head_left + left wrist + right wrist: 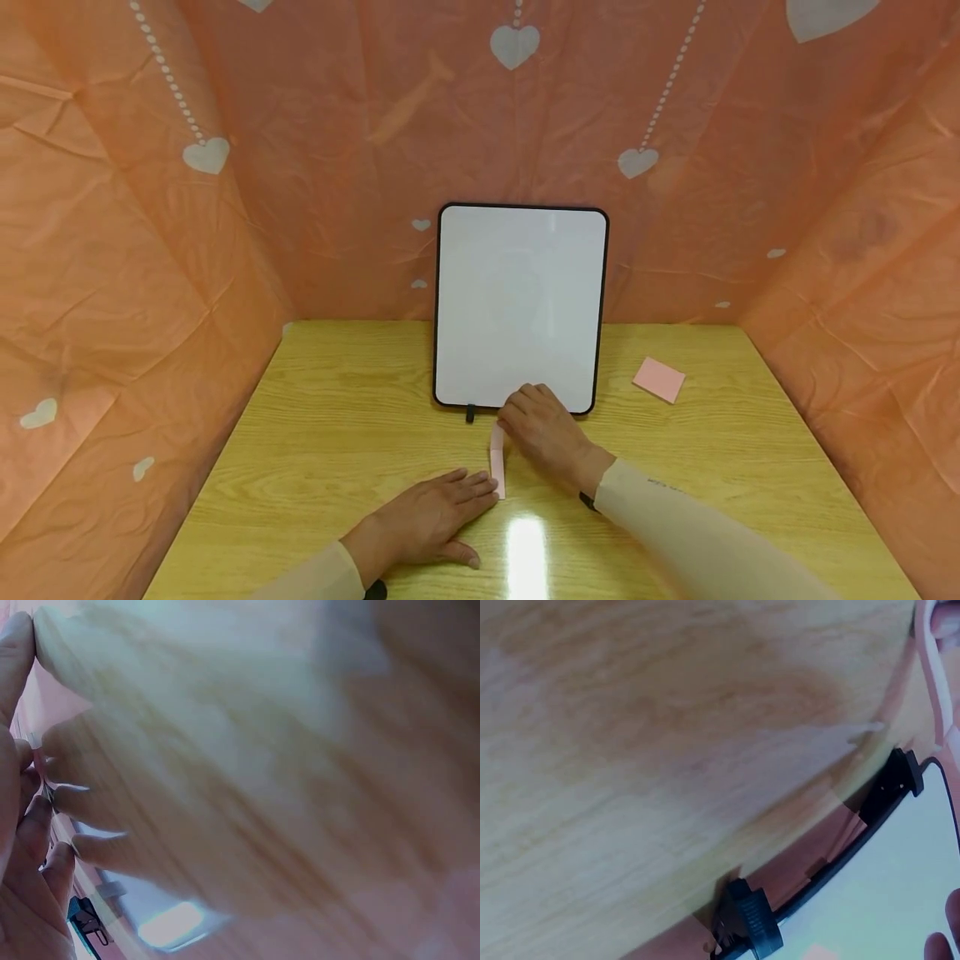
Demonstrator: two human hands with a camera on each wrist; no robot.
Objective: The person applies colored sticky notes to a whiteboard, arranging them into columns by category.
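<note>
Orange sheeting [330, 167] (printed with pale hearts [514, 47]) backs a wood-grain table [337, 417].

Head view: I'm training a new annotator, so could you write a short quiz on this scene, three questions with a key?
1. True or false: the right hand is nearer the whiteboard than the left hand is.
2. Multiple choice: as the head view shows it, where does the pink pad lie?
A) left of the whiteboard
B) right of the whiteboard
C) under the left hand
3. Fill in: the left hand's fingers touch the pink strip near its end ___ from the whiteboard.

Key: 1. True. 2. B. 3. farther.
</note>
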